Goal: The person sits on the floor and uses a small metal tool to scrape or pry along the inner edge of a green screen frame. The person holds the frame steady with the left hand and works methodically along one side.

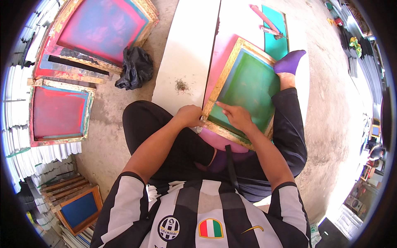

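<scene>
A wooden printing frame with a green mesh (248, 84) lies tilted on a pink sheet (225, 53) over my lap and a white board (186, 53). My left hand (189, 115) grips the frame's near left corner. On the mesh rests my right hand (236, 115), its forefinger pointing toward the frame's left edge. My foot in a purple sock (289, 62) sits against the frame's far right side.
Two more framed screens, red and blue (101, 31) and red (58, 111), lean at the left beside stacked white sheets. A black bag (134, 68) lies on the concrete floor. A teal sheet (275, 35) with a pink squeegee (264, 18) lies beyond. A blue frame (78, 211) sits lower left.
</scene>
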A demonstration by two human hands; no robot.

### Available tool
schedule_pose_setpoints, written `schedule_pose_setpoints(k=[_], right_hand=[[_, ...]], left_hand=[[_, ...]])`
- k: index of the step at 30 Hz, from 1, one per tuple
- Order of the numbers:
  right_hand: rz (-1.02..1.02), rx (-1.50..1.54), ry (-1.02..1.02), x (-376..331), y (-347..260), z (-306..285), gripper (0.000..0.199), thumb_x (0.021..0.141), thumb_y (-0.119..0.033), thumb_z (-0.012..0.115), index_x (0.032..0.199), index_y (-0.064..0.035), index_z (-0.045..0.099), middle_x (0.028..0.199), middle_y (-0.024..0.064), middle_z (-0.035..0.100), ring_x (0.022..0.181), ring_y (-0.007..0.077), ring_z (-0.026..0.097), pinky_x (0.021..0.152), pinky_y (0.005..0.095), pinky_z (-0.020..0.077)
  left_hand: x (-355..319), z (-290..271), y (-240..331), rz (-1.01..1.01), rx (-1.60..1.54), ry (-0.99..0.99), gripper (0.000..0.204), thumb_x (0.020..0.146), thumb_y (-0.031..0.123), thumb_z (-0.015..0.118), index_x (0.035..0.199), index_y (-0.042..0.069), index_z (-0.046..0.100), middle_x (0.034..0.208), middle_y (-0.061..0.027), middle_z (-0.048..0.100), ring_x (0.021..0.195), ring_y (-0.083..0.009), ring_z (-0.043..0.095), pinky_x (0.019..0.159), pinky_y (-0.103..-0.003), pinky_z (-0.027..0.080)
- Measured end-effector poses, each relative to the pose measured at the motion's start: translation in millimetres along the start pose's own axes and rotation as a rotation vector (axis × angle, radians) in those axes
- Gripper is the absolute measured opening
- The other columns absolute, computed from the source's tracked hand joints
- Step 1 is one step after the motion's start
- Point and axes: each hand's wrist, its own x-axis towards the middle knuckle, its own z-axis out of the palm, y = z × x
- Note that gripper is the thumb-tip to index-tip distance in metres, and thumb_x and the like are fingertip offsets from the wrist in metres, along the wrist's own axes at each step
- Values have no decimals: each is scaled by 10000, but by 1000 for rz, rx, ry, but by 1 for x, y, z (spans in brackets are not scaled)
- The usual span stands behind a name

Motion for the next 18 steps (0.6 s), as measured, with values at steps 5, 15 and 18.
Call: schedule_pose_setpoints(k=[5, 15, 18], right_hand=[[639, 876, -352, 14, -23, -33, 423, 1103, -269, 540, 1523, -230, 562, 699, -22, 537, 522, 65, 445, 452, 243, 355], [160, -94, 9, -11, -34, -13, 414, 1054, -296, 552, 1464, -328, 595, 923, 186, 712, 865, 382, 691, 757, 501, 539], [239, -184, -48, -10, -53, -24, 395, 1045, -289, 546, 1432, -318, 618, 966, 198, 720, 909, 407, 695, 795, 528, 542]], left_hand=[[-1, -5, 4, -15, 9, -11, 547, 755, 559, 842, 912, 38, 790, 897, -192, 753, 906, -385, 738, 799, -487, 575], [-1, -4, 5, -38, 0, -9, 510, 767, 529, 844, 927, 48, 792, 930, -185, 761, 926, -375, 741, 810, -482, 580], [-3, -4, 4, -21, -2, 5, 513, 765, 528, 847, 919, 43, 789, 931, -188, 761, 925, -378, 741, 809, -484, 582]])
